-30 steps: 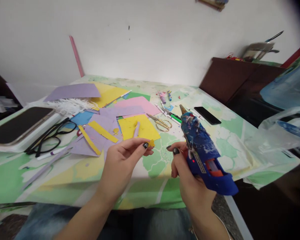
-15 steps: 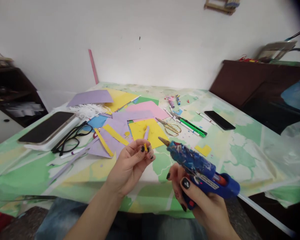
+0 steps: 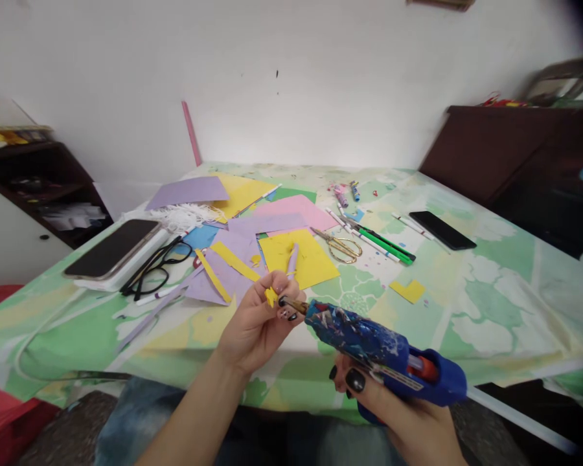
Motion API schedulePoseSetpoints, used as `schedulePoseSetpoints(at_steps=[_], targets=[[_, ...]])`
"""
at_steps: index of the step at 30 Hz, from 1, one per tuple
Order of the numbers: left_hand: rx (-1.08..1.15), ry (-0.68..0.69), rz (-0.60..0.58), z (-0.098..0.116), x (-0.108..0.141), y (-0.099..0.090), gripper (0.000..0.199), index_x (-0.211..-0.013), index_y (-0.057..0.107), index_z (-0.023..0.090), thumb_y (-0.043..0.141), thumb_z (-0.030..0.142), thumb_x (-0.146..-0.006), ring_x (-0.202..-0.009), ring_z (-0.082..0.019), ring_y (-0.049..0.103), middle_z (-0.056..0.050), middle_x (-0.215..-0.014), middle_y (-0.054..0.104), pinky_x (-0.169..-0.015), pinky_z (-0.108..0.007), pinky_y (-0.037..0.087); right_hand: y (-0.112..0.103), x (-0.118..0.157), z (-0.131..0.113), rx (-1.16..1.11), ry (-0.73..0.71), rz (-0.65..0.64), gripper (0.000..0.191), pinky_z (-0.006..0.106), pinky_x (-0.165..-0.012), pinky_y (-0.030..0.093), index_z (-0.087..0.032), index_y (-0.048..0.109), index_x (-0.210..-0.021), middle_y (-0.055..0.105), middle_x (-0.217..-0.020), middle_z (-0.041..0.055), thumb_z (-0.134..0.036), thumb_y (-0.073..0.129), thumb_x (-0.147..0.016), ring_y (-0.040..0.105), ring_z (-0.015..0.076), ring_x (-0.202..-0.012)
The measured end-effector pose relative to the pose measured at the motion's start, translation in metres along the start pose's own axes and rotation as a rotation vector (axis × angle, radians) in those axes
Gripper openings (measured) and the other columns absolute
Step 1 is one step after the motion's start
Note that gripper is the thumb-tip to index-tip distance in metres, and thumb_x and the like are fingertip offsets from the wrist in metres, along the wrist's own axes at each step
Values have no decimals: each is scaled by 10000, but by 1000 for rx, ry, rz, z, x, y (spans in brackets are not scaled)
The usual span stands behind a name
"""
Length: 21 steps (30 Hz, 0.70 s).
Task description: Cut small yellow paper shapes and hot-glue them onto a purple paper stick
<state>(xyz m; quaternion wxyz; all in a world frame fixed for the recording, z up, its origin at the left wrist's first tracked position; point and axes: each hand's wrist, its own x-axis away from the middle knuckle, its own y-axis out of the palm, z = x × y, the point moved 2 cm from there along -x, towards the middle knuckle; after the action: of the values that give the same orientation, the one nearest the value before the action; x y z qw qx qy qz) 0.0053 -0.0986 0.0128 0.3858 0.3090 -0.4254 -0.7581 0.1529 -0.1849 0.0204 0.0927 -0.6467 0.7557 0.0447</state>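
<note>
Between the thumb and fingers of my left hand [image 3: 260, 323] is a small yellow paper piece [image 3: 271, 297]; its exact shape is too small to tell. My right hand [image 3: 393, 408] is wrapped round the handle of a blue glue gun [image 3: 369, 340], whose body is smeared with old glue. A white glue stick [image 3: 519, 417] juts from its rear. The metal nozzle [image 3: 297, 305] points left, right at my left fingertips beside the yellow piece; whether it touches cannot be made out. Just beyond my left hand, a rolled lilac paper [image 3: 293, 259] lies on a yellow sheet [image 3: 315, 265].
Gold-handled scissors [image 3: 344, 249], a green cutter [image 3: 386, 244] and a yellow scrap [image 3: 408, 291] lie beyond the glue gun. A phone [image 3: 442, 230] is at right. Black glasses [image 3: 153, 272] and another phone [image 3: 114, 248] lie left. Coloured sheets, including a pink sheet [image 3: 296, 210], cover the middle.
My right hand has brought the glue gun left, so its nozzle is now at my left fingertips. The yellow piece has turned and shows more. The view has shifted slightly.
</note>
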Motion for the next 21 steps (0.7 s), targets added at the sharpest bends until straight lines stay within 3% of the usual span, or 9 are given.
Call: schedulePoseSetpoints(at_steps=[14,21], targets=[[-93,-38,-75,-1,-2,-4,247,-675,559,133,805,108,-663,-526,-56,423,43,-594,427,-505,-146,353,1,4,-2,-14,126,73,143,252,-532,534,-213,645,-616,662,-587,-1,-292,764,-629,603,164,-534],[-116,-31,-86,-1,-2,-5,246,-686,554,137,792,76,-659,-530,-59,433,43,-608,441,-518,-159,374,1,3,-4,28,91,79,145,237,-503,511,-224,642,-629,642,-564,-13,-310,758,-636,583,154,-527]])
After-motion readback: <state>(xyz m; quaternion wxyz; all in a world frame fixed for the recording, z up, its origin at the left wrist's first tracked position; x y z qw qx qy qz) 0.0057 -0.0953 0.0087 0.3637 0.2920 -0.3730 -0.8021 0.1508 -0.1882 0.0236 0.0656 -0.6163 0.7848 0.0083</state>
